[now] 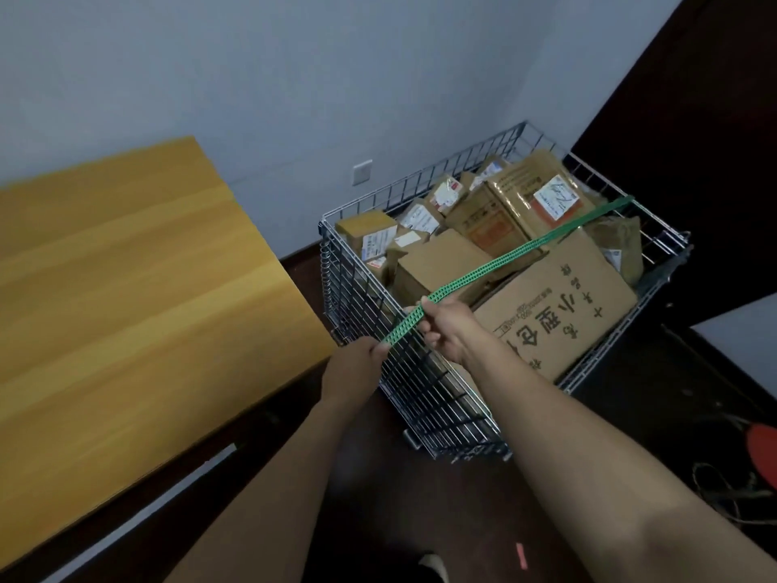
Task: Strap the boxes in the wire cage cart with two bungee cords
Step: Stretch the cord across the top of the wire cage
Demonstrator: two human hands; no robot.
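Both hands (437, 326) hold one flat green perforated cord (504, 256).

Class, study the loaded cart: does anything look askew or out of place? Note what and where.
The large printed box at the near right of the wire cage cart lies tilted on the heap, not flat. The other boxes are piled unevenly at mixed angles.

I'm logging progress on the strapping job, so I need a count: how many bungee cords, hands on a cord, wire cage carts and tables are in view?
Green bungee cord: 1
Hands gripping it: 2, left hand and right hand
Wire cage cart: 1
Wooden table: 1
Total: 5
Boxes in the cart overlap too much to count.
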